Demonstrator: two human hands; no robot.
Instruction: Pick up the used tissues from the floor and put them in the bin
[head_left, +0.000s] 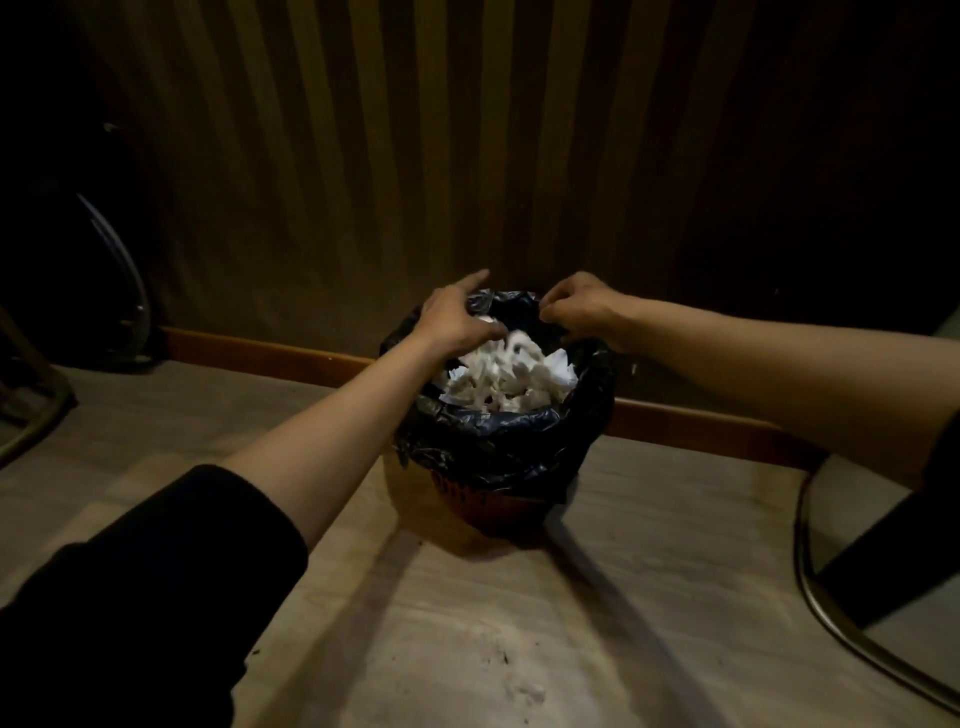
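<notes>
A small round bin stands on the floor against the wall, lined with a black plastic bag folded over its rim. Crumpled white tissues fill it to the top. My left hand is at the bin's far left rim, its fingers curled onto the bag's edge and the topmost tissues, the index finger pointing up. My right hand pinches the bag's edge at the far right rim. No tissue lies on the visible floor.
A striped wall with a wooden skirting board runs behind the bin. A curved metal chair base sits at the right, another metal frame at the left. Pale floor lies in front.
</notes>
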